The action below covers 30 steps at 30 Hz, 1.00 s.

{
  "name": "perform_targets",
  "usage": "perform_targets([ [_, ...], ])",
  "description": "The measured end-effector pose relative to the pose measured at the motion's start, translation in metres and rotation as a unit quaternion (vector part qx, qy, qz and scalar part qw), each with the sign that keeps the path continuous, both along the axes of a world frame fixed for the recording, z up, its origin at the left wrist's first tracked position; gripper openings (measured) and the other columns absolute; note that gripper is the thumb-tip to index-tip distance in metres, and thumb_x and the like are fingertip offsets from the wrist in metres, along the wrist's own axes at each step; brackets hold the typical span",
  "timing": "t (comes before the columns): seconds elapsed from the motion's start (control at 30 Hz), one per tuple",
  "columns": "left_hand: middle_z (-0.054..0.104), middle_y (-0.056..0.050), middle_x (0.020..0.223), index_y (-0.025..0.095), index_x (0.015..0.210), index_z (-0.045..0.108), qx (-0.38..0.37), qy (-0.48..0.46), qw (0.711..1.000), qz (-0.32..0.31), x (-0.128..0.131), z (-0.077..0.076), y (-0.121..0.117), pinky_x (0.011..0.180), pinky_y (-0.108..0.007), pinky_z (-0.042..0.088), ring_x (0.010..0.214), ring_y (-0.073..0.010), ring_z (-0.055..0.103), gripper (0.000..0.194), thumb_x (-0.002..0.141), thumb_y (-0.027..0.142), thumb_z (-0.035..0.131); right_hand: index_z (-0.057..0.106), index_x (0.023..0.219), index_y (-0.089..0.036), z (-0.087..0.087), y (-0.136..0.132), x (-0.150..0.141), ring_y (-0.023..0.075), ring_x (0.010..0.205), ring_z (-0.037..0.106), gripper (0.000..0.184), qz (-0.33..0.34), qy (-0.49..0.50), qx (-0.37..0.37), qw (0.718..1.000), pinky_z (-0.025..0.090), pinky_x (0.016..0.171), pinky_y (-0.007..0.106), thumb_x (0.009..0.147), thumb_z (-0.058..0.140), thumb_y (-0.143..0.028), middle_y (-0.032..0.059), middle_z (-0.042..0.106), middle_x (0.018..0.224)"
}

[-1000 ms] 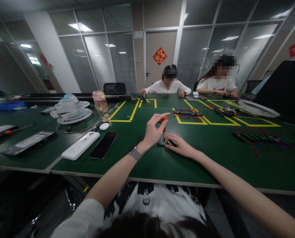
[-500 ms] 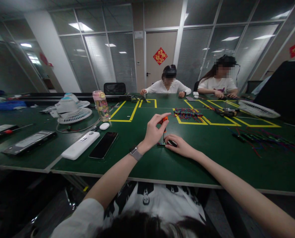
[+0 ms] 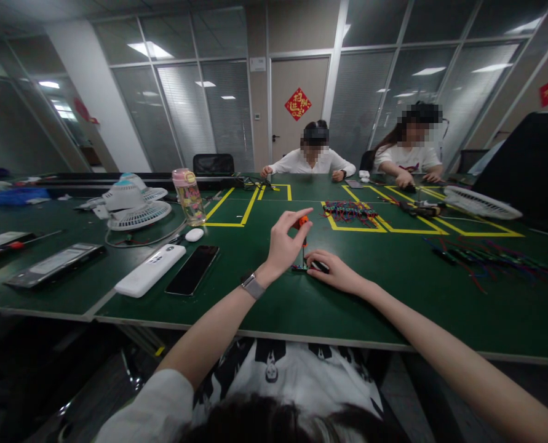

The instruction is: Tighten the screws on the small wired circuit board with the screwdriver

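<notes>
My left hand is closed round the orange handle of a screwdriver, which stands upright with its shaft pointing down. Under the shaft lies a small green circuit board on the green table. My right hand rests on the table and grips the board's right side with thumb and fingers. A dark part shows beneath those fingers; what it is I cannot make out. The screwdriver's tip meets the board, though the exact contact spot is too small to see.
Left of my hands lie a black phone, a white power bank and a white earbud case. A drink bottle and a white fan stand behind. Wired boards lie ahead. Two people sit across the table.
My left hand has shifted very slightly with the screwdriver, its fingers turning a little on the handle. My right hand stays put. The co-worker at right has moved a hand leftward.
</notes>
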State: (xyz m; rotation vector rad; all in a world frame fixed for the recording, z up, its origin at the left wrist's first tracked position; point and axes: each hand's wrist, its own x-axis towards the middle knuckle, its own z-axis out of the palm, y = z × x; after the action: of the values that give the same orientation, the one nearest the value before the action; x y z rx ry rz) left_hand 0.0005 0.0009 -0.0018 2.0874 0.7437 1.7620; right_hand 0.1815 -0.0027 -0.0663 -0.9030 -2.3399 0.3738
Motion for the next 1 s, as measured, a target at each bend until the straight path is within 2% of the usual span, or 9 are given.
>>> perform_targets([
  [0.07, 0.056, -0.002, 0.088, 0.023, 0.102, 0.068, 0.015, 0.002, 0.998, 0.054, -0.0006, 0.0015, -0.0021, 0.080, -0.027, 0.047, 0.081, -0.0134, 0.055, 0.020, 0.085, 0.033, 0.065, 0.061, 0.089, -0.020, -0.0002, 0.0000, 0.0002, 0.0232, 0.100, 0.060, 0.004, 0.000, 0.001, 0.002, 1.000, 0.048, 0.091, 0.040, 0.087, 0.059, -0.023, 0.0086, 0.064, 0.107],
  [0.13, 0.053, -0.003, 0.092, 0.023, 0.100, 0.069, 0.013, 0.003, 0.997, 0.075, -0.0016, 0.0023, -0.0029, 0.084, -0.027, 0.047, 0.085, -0.0139, 0.055, 0.019, 0.087, 0.035, 0.062, 0.062, 0.089, -0.020, -0.0002, 0.0000, 0.0003, 0.0232, 0.100, 0.060, 0.004, 0.002, 0.002, 0.002, 1.000, 0.047, 0.091, 0.040, 0.087, 0.059, -0.023, 0.0086, 0.064, 0.107],
  [0.27, 0.055, -0.007, 0.118, 0.023, 0.124, 0.059, -0.014, -0.001, 1.000, 0.002, -0.0019, -0.0001, 0.0008, 0.096, -0.031, 0.044, 0.108, -0.0163, 0.055, 0.034, 0.099, 0.027, 0.036, 0.062, 0.090, -0.020, -0.0008, 0.0004, 0.0007, 0.0229, 0.101, 0.060, 0.005, 0.005, 0.003, 0.004, 1.000, 0.047, 0.092, 0.040, 0.088, 0.059, -0.023, 0.0087, 0.064, 0.108],
  [0.37, 0.061, -0.007, 0.117, 0.023, 0.131, 0.052, -0.040, -0.019, 0.997, -0.058, 0.0000, -0.0027, 0.0030, 0.086, -0.029, 0.048, 0.094, -0.0144, 0.062, 0.036, 0.099, 0.026, 0.036, 0.061, 0.090, -0.020, -0.0019, 0.0011, 0.0009, 0.0228, 0.101, 0.059, 0.004, 0.005, -0.001, 0.006, 1.000, 0.047, 0.092, 0.039, 0.088, 0.059, -0.023, 0.0085, 0.064, 0.108],
  [0.5, 0.057, -0.003, 0.092, 0.022, 0.108, 0.067, 0.003, -0.008, 0.999, 0.053, 0.0006, -0.0010, 0.0005, 0.082, -0.027, 0.047, 0.083, -0.0137, 0.056, 0.022, 0.087, 0.029, 0.062, 0.061, 0.090, -0.020, -0.0025, 0.0017, 0.0012, 0.0228, 0.100, 0.059, 0.005, 0.004, -0.002, 0.008, 1.000, 0.047, 0.091, 0.039, 0.088, 0.059, -0.023, 0.0081, 0.064, 0.107],
  [0.6, 0.052, -0.004, 0.096, 0.022, 0.103, 0.069, 0.004, -0.006, 0.995, 0.101, -0.0012, 0.0012, -0.0009, 0.087, -0.028, 0.046, 0.088, -0.0144, 0.055, 0.021, 0.086, 0.033, 0.063, 0.061, 0.090, -0.020, -0.0020, 0.0015, 0.0012, 0.0227, 0.100, 0.060, 0.004, 0.006, -0.002, 0.007, 1.000, 0.047, 0.090, 0.038, 0.088, 0.059, -0.023, 0.0079, 0.064, 0.107],
  [0.77, 0.056, -0.009, 0.123, 0.021, 0.127, 0.055, -0.024, -0.018, 1.000, 0.010, -0.0022, -0.0022, 0.0040, 0.096, -0.032, 0.044, 0.110, -0.0167, 0.057, 0.035, 0.098, 0.023, 0.036, 0.061, 0.090, -0.020, -0.0016, 0.0015, 0.0011, 0.0227, 0.100, 0.060, 0.004, 0.011, -0.001, 0.006, 1.000, 0.047, 0.091, 0.039, 0.088, 0.059, -0.023, 0.0085, 0.063, 0.108],
  [0.87, 0.061, -0.008, 0.122, 0.021, 0.128, 0.054, -0.038, -0.039, 0.998, -0.017, -0.0008, -0.0047, 0.0060, 0.090, -0.030, 0.048, 0.100, -0.0157, 0.062, 0.034, 0.098, 0.024, 0.038, 0.061, 0.090, -0.020, -0.0019, 0.0020, 0.0012, 0.0227, 0.100, 0.060, 0.004, 0.015, 0.002, 0.003, 1.000, 0.048, 0.091, 0.039, 0.088, 0.059, -0.023, 0.0085, 0.064, 0.107],
  [1.0, 0.062, -0.004, 0.099, 0.022, 0.114, 0.063, -0.001, -0.024, 0.999, 0.025, -0.0004, -0.0021, 0.0030, 0.082, -0.027, 0.048, 0.089, -0.0142, 0.059, 0.025, 0.091, 0.028, 0.056, 0.061, 0.091, -0.020, -0.0019, 0.0021, 0.0014, 0.0230, 0.100, 0.060, 0.005, 0.011, 0.002, 0.003, 1.000, 0.048, 0.091, 0.040, 0.087, 0.060, -0.023, 0.0088, 0.064, 0.107],
])
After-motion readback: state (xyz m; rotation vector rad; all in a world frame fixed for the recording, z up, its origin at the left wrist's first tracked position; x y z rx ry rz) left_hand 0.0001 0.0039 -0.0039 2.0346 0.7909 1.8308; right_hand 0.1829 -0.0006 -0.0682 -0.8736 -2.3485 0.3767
